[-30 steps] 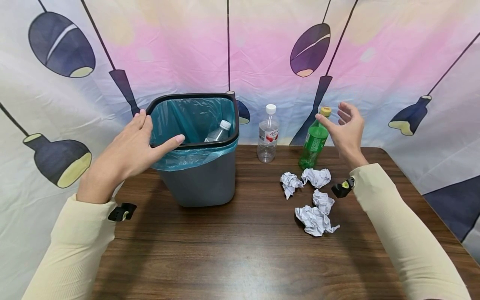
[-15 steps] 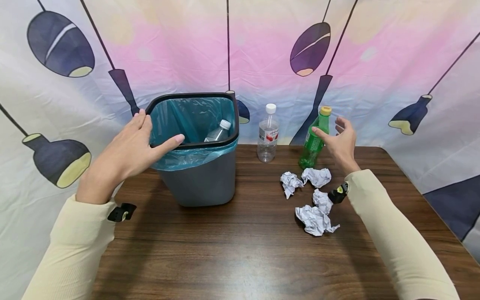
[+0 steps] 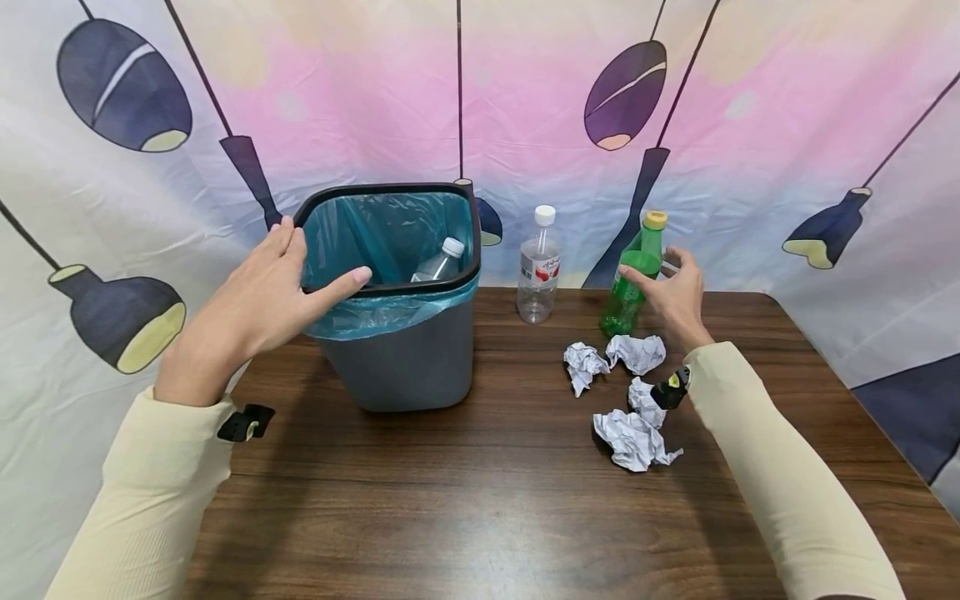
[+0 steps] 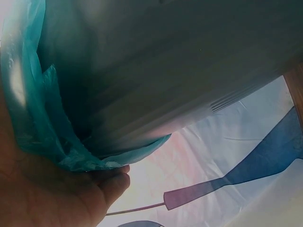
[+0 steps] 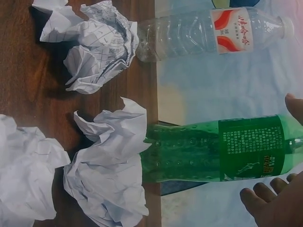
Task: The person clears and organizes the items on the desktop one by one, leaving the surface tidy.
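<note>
Table lay below left hand and right hand. Bin stood against the left hand, whose straight fingers and thumb lay along its rim; that rim cut off the lower part of an inner bottle. Between the right hand's parted thumb and fingers stood green bottle, contact impossible to tell, label print too small to read. Left of that grip, clear bottle carried blurred characters on red and white. Below the grip lay four papers, one with illegible print.
</note>
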Motion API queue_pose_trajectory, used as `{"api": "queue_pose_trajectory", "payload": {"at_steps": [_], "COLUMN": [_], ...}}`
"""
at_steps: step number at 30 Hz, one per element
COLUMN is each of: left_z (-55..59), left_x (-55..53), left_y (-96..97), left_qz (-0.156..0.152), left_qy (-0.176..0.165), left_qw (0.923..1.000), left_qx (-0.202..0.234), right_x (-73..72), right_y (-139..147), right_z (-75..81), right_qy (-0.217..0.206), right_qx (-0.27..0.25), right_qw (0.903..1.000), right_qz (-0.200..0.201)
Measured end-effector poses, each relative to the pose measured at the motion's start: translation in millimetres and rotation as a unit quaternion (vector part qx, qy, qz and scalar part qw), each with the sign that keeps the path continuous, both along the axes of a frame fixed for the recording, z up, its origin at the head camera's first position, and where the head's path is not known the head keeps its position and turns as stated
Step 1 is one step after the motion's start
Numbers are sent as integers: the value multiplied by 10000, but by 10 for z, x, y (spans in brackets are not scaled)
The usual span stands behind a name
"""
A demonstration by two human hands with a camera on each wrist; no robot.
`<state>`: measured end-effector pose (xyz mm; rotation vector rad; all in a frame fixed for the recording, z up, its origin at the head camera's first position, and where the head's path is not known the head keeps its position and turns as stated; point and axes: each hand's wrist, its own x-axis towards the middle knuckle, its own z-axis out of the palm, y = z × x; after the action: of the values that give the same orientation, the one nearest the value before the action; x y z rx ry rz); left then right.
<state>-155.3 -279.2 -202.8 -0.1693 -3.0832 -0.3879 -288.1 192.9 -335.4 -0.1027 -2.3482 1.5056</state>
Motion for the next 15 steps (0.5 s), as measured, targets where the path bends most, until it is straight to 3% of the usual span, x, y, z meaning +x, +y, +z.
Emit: {"api": "queue_pose_trajectory", "payload": {"at_steps": [15], "left_z": [3], "left_x": [1], "left_y": [-4], "left_qz": [-31], "left_qy": [-26], "left_qw": [10000], "left_qx": [37], "right_x": [-21], "right_y": [6], "right_z": [-27], "right_qy": [14], "right_qx": [-118], "right_qw": [9999], "right_qz": [-42]}}
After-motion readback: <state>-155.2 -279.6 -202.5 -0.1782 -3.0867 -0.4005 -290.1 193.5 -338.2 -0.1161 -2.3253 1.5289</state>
